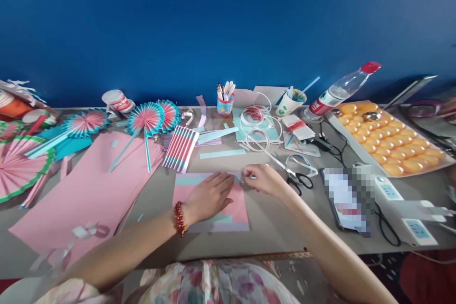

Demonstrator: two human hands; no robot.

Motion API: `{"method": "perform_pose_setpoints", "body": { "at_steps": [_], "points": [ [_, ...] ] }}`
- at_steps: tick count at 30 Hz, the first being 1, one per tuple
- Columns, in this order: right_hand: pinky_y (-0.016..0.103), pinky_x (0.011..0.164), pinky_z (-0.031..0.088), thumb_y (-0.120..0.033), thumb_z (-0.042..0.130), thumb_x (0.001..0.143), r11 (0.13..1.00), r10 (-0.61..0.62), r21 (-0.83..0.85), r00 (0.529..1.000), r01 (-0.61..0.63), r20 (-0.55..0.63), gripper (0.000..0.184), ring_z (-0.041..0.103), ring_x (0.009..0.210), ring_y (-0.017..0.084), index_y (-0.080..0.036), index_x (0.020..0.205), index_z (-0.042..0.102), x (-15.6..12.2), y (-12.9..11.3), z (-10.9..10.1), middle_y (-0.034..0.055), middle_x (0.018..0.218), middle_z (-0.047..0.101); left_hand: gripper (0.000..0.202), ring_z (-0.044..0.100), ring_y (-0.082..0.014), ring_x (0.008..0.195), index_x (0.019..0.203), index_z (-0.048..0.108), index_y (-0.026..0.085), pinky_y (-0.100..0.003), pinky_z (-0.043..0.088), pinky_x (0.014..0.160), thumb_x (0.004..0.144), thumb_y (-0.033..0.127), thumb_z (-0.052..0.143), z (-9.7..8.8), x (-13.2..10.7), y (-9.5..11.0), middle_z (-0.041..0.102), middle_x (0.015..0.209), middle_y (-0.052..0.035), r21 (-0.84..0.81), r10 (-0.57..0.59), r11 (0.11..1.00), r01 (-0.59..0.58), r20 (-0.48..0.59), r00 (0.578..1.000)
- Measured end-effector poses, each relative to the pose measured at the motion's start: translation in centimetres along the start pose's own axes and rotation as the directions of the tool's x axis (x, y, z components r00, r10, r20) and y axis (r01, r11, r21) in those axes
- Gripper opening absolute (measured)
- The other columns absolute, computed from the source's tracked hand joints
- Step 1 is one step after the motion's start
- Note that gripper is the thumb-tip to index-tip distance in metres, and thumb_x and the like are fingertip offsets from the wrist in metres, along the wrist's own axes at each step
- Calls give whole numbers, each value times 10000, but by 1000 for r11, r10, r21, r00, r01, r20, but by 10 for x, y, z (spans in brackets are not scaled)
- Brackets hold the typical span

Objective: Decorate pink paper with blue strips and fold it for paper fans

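A pink sheet of paper lies in front of me, with light blue and lilac bands along its upper and lower edges. My left hand rests flat on it, fingers stretched out and covering its middle; a red bead bracelet is on that wrist. Beside the sheet's upper right corner, my right hand is closed in a pinch. A bit of light blue paper strip shows at its fingertips; the rest is largely hidden. Just above the sheet lie a pleated striped paper and a loose light blue strip.
Black-handled scissors, a coiled white cable and a phone lie to the right. A power strip and bottle stand beyond. Pink sheets and paper fans spread leftward. A pen cup stands behind.
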State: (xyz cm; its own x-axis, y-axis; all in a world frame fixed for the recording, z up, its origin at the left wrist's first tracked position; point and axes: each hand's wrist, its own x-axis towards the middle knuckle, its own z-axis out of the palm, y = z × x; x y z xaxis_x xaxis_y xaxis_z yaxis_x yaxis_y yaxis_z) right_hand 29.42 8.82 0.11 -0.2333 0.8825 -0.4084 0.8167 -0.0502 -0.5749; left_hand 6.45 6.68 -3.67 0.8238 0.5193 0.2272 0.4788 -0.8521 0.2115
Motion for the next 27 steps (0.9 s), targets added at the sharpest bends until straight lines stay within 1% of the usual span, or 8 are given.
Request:
{"method": "perform_pose_setpoints", "body": {
  "at_steps": [3, 6, 12, 16, 19, 22, 25, 27],
  "points": [
    [212, 510, 361, -305, 541, 783, 1000, -3, -2, 1000, 3, 6, 126, 562, 423, 108, -218, 696, 569, 1, 0, -1, -60, 510, 574, 375, 471, -249, 1299, 1278, 556, 137, -442, 296, 1166, 973, 343, 486, -3, -2, -1, 597, 1321, -110, 2, 6, 1000, -6, 7, 1000],
    [214, 505, 354, -326, 552, 794, 1000, -11, 0, 1000, 11, 12, 159, 549, 419, 106, -215, 682, 570, 2, 0, -1, -57, 507, 578, 369, 461, -252, 1299, 1268, 559, 136, -439, 292, 1162, 972, 344, 488, -4, 0, 0, 576, 1344, -112, 37, 10, 999, -11, 23, 1000],
    [209, 482, 333, -339, 566, 808, 999, -18, 33, 1000, 18, 12, 195, 542, 432, 102, -206, 666, 578, 5, 2, 1, -41, 522, 608, 391, 483, -268, 1234, 1276, 541, 150, -415, 284, 1145, 949, 364, 526, 0, 10, 5, 577, 1308, -99, 74, 54, 995, -62, 107, 993],
    [213, 488, 363, -476, 535, 864, 994, -36, 100, 999, 33, 26, 346, 563, 453, 111, -199, 660, 571, 2, 5, -2, -32, 534, 610, 384, 489, -268, 1201, 1287, 525, 155, -406, 321, 1098, 948, 335, 529, -1, 12, 5, 571, 1300, -95, 38, 50, 998, -55, 119, 992],
    [232, 520, 415, -604, 455, 892, 985, -40, 168, 999, 39, 2, 478, 597, 512, 138, -194, 672, 567, -7, 10, -4, -12, 560, 611, 357, 502, -259, 1162, 1273, 530, 173, -403, 364, 1046, 947, 320, 528, -3, 11, 4, 567, 1299, -91, -53, 11, 999, -6, 101, 995],
    [268, 619, 489, -649, 403, 902, 955, -66, 290, 998, 67, -13, 539, 645, 648, 176, -182, 740, 617, -19, 15, -3, 27, 663, 667, 294, 508, -241, 1135, 1223, 563, 194, -391, 394, 990, 976, 330, 477, -8, 10, 3, 584, 1289, -72, -198, -72, 977, 84, 64, 995],
    [293, 739, 520, -615, 347, 942, 909, -115, 400, 993, 120, -35, 553, 674, 820, 202, -171, 899, 674, -30, 15, 5, 62, 865, 726, 301, 523, -227, 1101, 1188, 595, 231, -379, 405, 940, 1009, 375, 400, -14, 12, 1, 623, 1256, -47, -358, -153, 921, 157, 40, 987],
    [296, 791, 514, -543, 377, 961, 902, -170, 386, 981, 192, -90, 479, 667, 912, 211, -181, 993, 689, -36, 12, 11, 66, 974, 728, 346, 543, -227, 1062, 1137, 628, 236, -377, 410, 917, 1018, 413, 356, -17, 14, -1, 656, 1206, -49, -446, -194, 875, 188, 31, 980]
  ]
}}
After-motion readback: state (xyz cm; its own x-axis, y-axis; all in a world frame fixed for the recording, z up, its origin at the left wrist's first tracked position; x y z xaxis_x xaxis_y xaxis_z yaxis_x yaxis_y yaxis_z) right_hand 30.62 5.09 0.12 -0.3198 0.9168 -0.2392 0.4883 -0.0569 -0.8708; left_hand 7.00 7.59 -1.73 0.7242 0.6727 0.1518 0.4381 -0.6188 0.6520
